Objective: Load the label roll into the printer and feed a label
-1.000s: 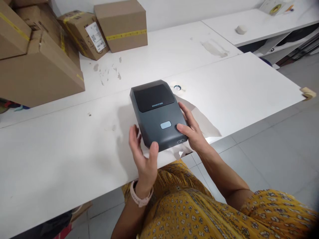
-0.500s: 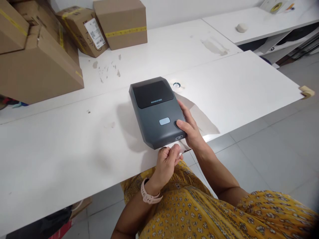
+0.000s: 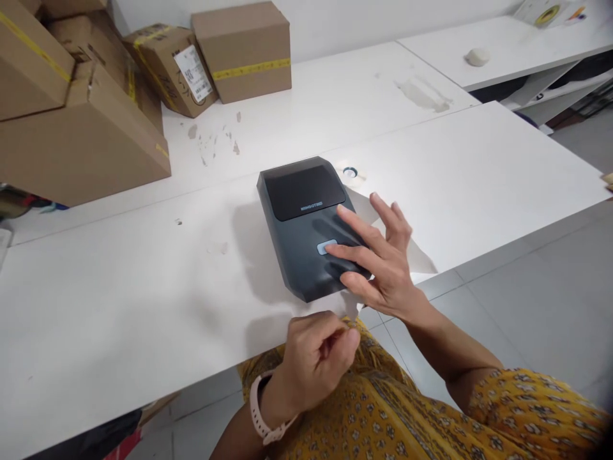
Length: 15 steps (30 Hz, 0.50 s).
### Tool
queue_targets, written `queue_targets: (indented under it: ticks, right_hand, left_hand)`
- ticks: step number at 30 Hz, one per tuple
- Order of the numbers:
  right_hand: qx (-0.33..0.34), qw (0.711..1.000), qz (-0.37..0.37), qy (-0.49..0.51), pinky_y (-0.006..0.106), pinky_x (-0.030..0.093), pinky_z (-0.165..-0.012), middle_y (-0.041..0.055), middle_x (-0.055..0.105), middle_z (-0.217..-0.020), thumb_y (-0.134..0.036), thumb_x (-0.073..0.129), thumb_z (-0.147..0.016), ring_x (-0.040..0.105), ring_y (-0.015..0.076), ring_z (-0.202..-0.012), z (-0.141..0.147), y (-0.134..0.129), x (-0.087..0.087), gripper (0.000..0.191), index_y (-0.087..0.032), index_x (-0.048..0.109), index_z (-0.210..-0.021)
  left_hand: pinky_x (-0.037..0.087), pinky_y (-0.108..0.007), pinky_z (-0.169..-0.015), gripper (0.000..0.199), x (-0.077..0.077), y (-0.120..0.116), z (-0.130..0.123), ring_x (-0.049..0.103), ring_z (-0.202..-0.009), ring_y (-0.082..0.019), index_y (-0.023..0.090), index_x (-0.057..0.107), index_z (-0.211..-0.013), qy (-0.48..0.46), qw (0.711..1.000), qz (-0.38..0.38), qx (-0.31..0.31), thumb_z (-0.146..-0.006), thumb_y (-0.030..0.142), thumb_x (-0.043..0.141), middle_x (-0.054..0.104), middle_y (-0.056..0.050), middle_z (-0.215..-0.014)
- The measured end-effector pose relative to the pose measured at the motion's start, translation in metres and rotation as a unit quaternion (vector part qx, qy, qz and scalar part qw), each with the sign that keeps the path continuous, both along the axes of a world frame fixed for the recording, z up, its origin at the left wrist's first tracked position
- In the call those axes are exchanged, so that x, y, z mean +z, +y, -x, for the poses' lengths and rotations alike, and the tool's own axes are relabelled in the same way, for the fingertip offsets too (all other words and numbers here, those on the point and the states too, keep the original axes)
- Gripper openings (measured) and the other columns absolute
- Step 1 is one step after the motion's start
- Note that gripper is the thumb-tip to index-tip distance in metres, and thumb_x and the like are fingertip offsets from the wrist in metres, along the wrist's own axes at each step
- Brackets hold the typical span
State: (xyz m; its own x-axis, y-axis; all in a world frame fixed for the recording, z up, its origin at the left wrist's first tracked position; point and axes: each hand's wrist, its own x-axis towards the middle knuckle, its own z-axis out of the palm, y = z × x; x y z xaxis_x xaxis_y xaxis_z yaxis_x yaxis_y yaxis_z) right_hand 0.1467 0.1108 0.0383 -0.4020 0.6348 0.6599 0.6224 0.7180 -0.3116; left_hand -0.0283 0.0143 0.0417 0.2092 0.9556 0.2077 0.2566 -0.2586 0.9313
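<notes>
A dark grey label printer with a glossy black window lies on the white table, close to its front edge. My right hand is spread over the printer's right side, one fingertip touching the light blue button. It grips nothing. My left hand, with a pink watch band at the wrist, is curled closed in front of the printer and apart from it. Whatever its fingers hold, if anything, is hidden. Pale backing paper sticks out from behind the printer and my right hand.
Cardboard boxes are piled at the back left, and another taped box stands against the wall. The white table has worn patches. Behind the printer is a small round hole. A white round object lies farther right.
My right hand has let go of the printer's side and spread over its top, a finger on the button. My left hand has drawn back from the printer's front edge, still curled.
</notes>
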Motion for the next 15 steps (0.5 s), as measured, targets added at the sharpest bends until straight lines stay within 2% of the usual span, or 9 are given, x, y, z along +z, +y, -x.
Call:
queue_targets:
  ticks: [2,4,7,9,10,11,13,15]
  right_hand:
    - [0.008,0.998,-0.007,-0.054,0.058,0.007,-0.136,-0.0067,0.052,-0.164,-0.053,0.04,-0.109,0.026,0.0298,-0.164,0.001,0.003,0.009,0.035,-0.033,0.069,-0.115]
    - [0.027,0.995,-0.022,-0.095,0.054,0.0,-0.137,-0.0036,0.058,-0.159,-0.053,0.039,-0.11,0.027,0.0278,-0.164,0.004,0.008,0.018,0.038,-0.029,0.068,-0.103]
    - [0.064,0.99,-0.021,-0.124,0.053,-0.005,-0.136,-0.0016,0.064,-0.153,-0.053,0.044,-0.109,0.03,0.0278,-0.163,0.006,0.017,0.024,0.038,-0.026,0.064,-0.092]
    - [0.084,0.99,0.015,-0.112,0.058,-0.005,-0.135,-0.0021,0.063,-0.154,-0.053,0.043,-0.109,0.031,0.0283,-0.162,0.002,0.019,0.019,0.036,-0.027,0.065,-0.098]
    - [0.091,0.99,0.046,-0.093,0.061,-0.002,-0.135,-0.0018,0.059,-0.158,-0.055,0.041,-0.109,0.03,0.0288,-0.163,-0.001,0.018,0.014,0.036,-0.029,0.066,-0.106]
    - [0.095,0.99,0.08,-0.06,0.063,0.004,-0.135,-0.0011,0.053,-0.164,-0.058,0.038,-0.109,0.028,0.0294,-0.163,-0.005,0.016,0.007,0.04,-0.031,0.066,-0.118]
    - [0.08,0.985,0.149,0.039,0.064,0.02,-0.132,-0.0003,0.034,-0.175,-0.065,0.029,-0.108,0.024,0.0303,-0.165,-0.013,0.009,-0.012,0.052,-0.037,0.054,-0.144]
    - [0.047,0.969,0.205,0.131,0.063,0.033,-0.129,-0.0006,0.023,-0.179,-0.067,0.019,-0.107,0.023,0.0304,-0.165,-0.019,0.001,-0.032,0.062,-0.041,0.033,-0.162]
  left_hand:
    - [0.036,-0.024,-0.051,0.028,0.01,0.001,0.015,0.049,-0.051,-0.008,0.02,0.058,-0.07,-0.014,0.997,-0.056,0.06,-0.098,0.014,0.055,0.054,0.004,-0.058]
    - [0.039,-0.024,-0.052,0.026,0.014,0.006,0.026,0.052,-0.053,-0.009,0.02,0.062,-0.075,-0.041,0.985,-0.099,0.137,-0.099,0.014,0.054,0.057,0.003,-0.061]
    - [0.045,-0.024,-0.057,0.026,0.007,0.017,0.032,0.055,-0.057,-0.01,0.02,0.066,-0.078,-0.066,0.954,-0.133,0.259,-0.101,0.019,0.055,0.059,0.003,-0.064]
    - [0.054,-0.027,-0.07,0.017,-0.003,0.022,0.029,0.066,-0.074,-0.014,0.021,0.071,-0.093,-0.063,0.935,-0.136,0.323,-0.102,0.025,0.058,0.07,0.0,-0.082]
    - [0.057,-0.03,-0.081,0.017,-0.009,0.023,0.027,0.07,-0.09,-0.017,0.023,0.073,-0.107,-0.061,0.93,-0.128,0.34,-0.102,0.029,0.058,0.075,-0.004,-0.1]
    - [0.058,-0.035,-0.094,0.026,-0.016,0.023,0.025,0.071,-0.11,-0.02,0.024,0.07,-0.124,-0.059,0.931,-0.109,0.343,-0.103,0.033,0.057,0.074,-0.007,-0.122]
    - [0.048,-0.042,-0.117,0.045,-0.027,0.02,0.021,0.055,-0.144,-0.025,0.029,0.055,-0.151,-0.052,0.947,-0.055,0.312,-0.106,0.037,0.052,0.056,-0.008,-0.158]
    - [0.035,-0.042,-0.129,0.051,-0.034,0.016,0.017,0.036,-0.159,-0.024,0.035,0.043,-0.161,-0.043,0.965,-0.019,0.259,-0.109,0.038,0.044,0.041,-0.004,-0.171]
